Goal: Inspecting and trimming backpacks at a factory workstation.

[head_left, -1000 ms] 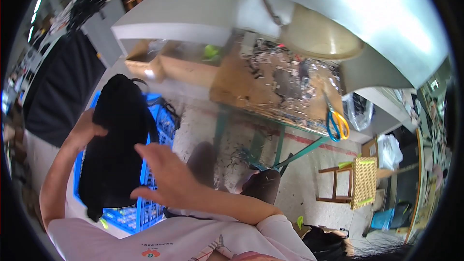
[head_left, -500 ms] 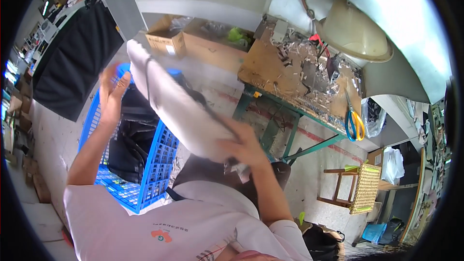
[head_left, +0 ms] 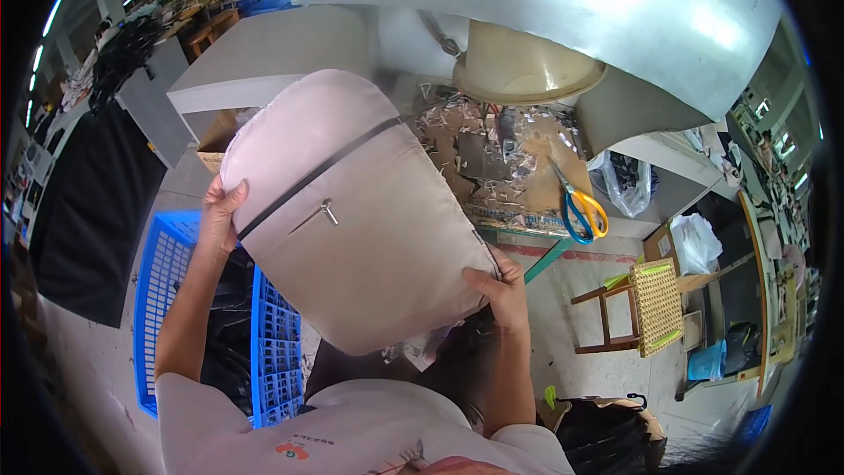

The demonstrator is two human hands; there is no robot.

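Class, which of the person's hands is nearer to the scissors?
Right. The right hand, on the right edge of the pale panel, lies below-left of the scissors in view; the left hand holds the opposite edge, farther left.

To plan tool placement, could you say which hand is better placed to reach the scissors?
Likely the right hand: like the left hand, it grips the fabric, but it's nearer the scissors.
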